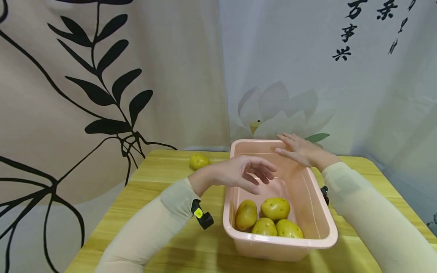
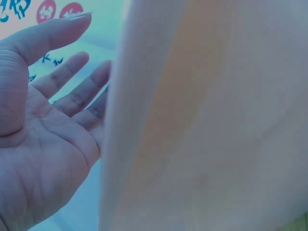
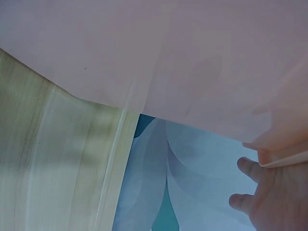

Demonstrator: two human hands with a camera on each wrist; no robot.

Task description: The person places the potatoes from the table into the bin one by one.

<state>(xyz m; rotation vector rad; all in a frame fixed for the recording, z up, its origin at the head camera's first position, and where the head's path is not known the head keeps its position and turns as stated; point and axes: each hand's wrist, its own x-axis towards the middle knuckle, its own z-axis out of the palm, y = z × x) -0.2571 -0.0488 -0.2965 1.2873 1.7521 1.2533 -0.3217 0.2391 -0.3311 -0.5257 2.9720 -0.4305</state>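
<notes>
In the head view, a pink plastic basin (image 1: 276,239) stands on the table, with several yellow potatoes (image 1: 275,208) gathered at its near end. My left hand (image 1: 239,172) hovers over the basin's left side, fingers loosely bent and nothing in them. The left wrist view shows that hand's (image 2: 48,125) bare palm beside the basin's wall (image 2: 207,125). At the far right corner, my right hand (image 1: 302,149) rests on the rim with fingers spread. In the right wrist view, two fingertips of that hand (image 3: 279,197) show by the rim, partly covered by the basin.
Another potato (image 1: 199,162) lies on the wooden table (image 1: 184,246), left of the basin near the back edge. A printed curtain (image 1: 184,76) hangs directly behind the table. Each wrist wears a black strap, the left one (image 1: 202,214) with a yellow patch.
</notes>
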